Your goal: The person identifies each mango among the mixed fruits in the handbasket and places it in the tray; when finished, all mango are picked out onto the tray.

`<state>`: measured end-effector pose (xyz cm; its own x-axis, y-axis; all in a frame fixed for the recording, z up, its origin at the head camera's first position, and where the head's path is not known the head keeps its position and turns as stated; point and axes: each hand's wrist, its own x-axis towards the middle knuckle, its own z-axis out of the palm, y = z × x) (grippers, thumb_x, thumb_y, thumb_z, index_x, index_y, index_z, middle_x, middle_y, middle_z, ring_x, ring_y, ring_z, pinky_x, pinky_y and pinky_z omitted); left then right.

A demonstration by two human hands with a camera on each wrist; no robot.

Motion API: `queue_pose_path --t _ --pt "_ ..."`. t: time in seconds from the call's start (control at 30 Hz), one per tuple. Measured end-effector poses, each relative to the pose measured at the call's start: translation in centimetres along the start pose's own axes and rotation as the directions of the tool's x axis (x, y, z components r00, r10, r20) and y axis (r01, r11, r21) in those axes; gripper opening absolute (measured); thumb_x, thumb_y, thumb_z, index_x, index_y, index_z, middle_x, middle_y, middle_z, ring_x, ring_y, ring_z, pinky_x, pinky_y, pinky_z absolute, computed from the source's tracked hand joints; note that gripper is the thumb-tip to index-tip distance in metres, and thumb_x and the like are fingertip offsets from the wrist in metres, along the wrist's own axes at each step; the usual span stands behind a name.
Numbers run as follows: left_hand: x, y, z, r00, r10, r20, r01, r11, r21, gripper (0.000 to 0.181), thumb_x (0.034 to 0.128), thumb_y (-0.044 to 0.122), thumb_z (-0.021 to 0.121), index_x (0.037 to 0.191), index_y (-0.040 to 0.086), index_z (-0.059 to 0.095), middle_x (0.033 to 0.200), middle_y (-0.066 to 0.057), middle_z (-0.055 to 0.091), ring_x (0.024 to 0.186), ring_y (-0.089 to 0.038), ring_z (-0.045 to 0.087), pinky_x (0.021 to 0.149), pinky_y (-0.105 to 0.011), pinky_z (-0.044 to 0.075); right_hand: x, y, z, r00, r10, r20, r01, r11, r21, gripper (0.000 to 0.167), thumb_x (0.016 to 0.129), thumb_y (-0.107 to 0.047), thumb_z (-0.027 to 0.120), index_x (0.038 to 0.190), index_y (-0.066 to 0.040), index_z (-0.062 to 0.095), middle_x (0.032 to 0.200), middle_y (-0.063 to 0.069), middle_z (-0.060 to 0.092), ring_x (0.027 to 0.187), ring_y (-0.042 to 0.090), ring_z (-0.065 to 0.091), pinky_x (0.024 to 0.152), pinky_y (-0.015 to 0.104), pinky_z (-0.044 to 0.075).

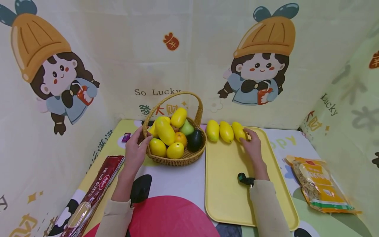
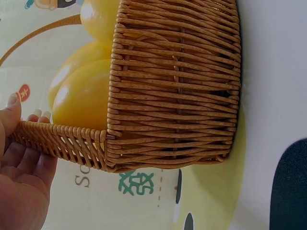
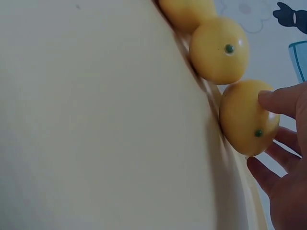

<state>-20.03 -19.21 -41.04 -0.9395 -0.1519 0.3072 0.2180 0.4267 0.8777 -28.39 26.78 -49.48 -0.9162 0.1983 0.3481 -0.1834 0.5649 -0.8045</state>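
A wicker basket (image 1: 180, 162) with a tall handle stands left of the yellow tray (image 1: 226, 184), piled with several yellow mangoes, an orange (image 1: 180, 139), a green pear (image 1: 187, 128) and a dark avocado (image 1: 194, 140). My left hand (image 1: 134, 154) grips the base of the basket's handle, thumb on one side and fingers on the other, as the left wrist view shows. Three yellow mangoes lie in a row along the tray's far edge. Around the rightmost mango (image 1: 238, 131) my right hand (image 1: 253, 148) has its thumb and fingers; in the right wrist view the thumb rests on the mango (image 3: 240, 115).
A long dark-red packet (image 1: 96, 194) lies at the left, with a small purple wrapper (image 1: 126, 137) beyond it. Right of the tray is an orange and clear bag (image 1: 321, 184) of dry food. Printed cloth walls close off the back and sides.
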Motion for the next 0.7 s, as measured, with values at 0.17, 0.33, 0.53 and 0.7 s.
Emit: queue_pose_path --t 0.17,0.33,0.53,0.7 --pt "0.0 0.0 0.0 1.0 0.005 0.0 -0.005 1.0 0.0 0.044 0.1005 0.027 0.058 0.142 0.018 0.049 0.121 -0.004 0.062 0.124 -0.018 0.057 0.109 -0.045 0.048 0.1 -0.2 0.1 0.998 -0.041 0.043 0.041 0.999 -0.017 0.039 0.094 -0.006 0.061 0.133 -0.001 0.058 0.147 0.024 0.046 0.139 0.041 0.039 0.108 0.059 0.04" --pt "0.0 -0.1 0.0 1.0 0.005 -0.002 -0.005 1.0 -0.009 0.044 0.1003 0.027 0.059 0.142 0.019 0.049 0.119 -0.004 0.062 0.124 -0.018 0.058 0.109 -0.044 0.048 0.2 -0.4 0.1 0.993 -0.071 0.098 0.076 0.996 -0.056 0.044 0.094 -0.007 0.059 0.138 0.001 0.053 0.153 0.028 0.035 0.142 0.05 0.03 0.116 0.065 0.025" --pt "0.0 -0.1 0.0 1.0 0.003 0.001 -0.003 1.0 -0.012 0.044 0.1003 0.027 0.058 0.143 0.02 0.049 0.12 -0.004 0.062 0.124 -0.018 0.057 0.109 -0.044 0.048 0.0 -2.0 0.5 0.991 -0.115 0.069 0.119 0.991 -0.06 0.044 0.091 -0.007 0.064 0.133 0.0 0.058 0.15 0.026 0.041 0.141 0.047 0.033 0.116 0.065 0.027" --pt "0.0 -0.1 0.0 1.0 0.001 0.005 -0.001 1.0 -0.023 0.044 0.1005 0.027 0.058 0.143 0.02 0.048 0.12 -0.004 0.062 0.125 -0.019 0.057 0.11 -0.046 0.047 -0.5 -4.2 1.3 0.982 -0.173 0.078 0.174 0.985 -0.007 0.041 0.09 -0.007 0.067 0.131 -0.001 0.061 0.142 0.022 0.051 0.137 0.042 0.042 0.116 0.06 0.031"
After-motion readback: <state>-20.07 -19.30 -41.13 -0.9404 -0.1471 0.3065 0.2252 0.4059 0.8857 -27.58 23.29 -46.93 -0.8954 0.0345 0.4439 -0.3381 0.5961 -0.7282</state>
